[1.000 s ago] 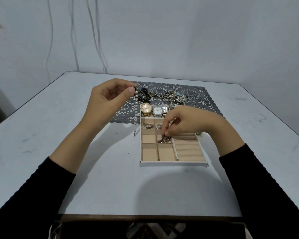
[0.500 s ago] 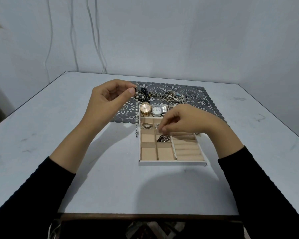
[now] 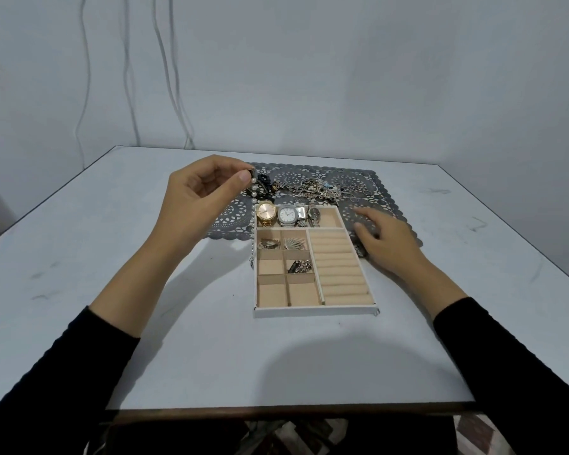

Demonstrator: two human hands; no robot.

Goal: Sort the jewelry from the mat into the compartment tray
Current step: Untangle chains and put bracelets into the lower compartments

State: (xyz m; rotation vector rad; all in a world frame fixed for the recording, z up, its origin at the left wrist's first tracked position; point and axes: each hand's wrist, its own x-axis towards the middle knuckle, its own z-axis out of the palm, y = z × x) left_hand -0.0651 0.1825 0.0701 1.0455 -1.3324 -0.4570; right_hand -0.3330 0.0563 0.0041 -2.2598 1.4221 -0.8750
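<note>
My left hand (image 3: 199, 195) is raised left of the tray and pinches the top of a pearl strand (image 3: 253, 218) that hangs down past the tray's left wall. The white compartment tray (image 3: 312, 311) has beige lining. Three watches (image 3: 288, 215) lie in its back row, metal leaf pieces (image 3: 281, 243) in two small cells, and a silver chain piece (image 3: 299, 266) in a middle cell. My right hand (image 3: 386, 243) lies to the right of the tray with relaxed fingers over the grey lace mat (image 3: 388, 205), holding nothing. A tangle of chains and rings (image 3: 322, 188) rests on the mat.
The grey table (image 3: 145, 323) carries the mat and tray near its middle. Its front edge runs near my body, and bare surface lies left and right. Cables (image 3: 165, 77) hang down the wall behind.
My right hand has left the middle cell of the tray, where the silver chain piece now lies, and moved right onto the mat. My left hand keeps holding the pearl strand.
</note>
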